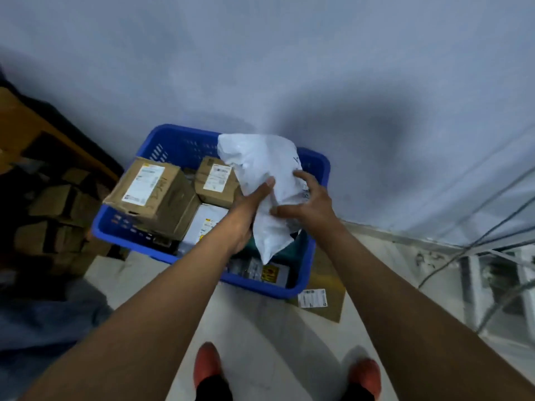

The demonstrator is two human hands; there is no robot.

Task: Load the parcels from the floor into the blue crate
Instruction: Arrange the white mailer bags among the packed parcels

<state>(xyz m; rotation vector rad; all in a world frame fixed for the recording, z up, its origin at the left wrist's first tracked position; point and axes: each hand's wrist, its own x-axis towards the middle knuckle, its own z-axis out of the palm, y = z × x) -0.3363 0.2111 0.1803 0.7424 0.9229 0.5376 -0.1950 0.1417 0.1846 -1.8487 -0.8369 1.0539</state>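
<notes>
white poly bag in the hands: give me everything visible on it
The white poly mailer looks like soft, crinkled plastic, with dark handwriting near its upper right edge. It is held tilted above the blue crate, narrow end pointing down. The left hand grips its left side and the right hand its right.

A grey wall is seen behind. Thin cables are strung at the right, and red shoes are planted on the pale floor.

Bright blue crate with slotted walls; inside it brown cardboard boxes with white labels, above it a plain white bag.
</notes>
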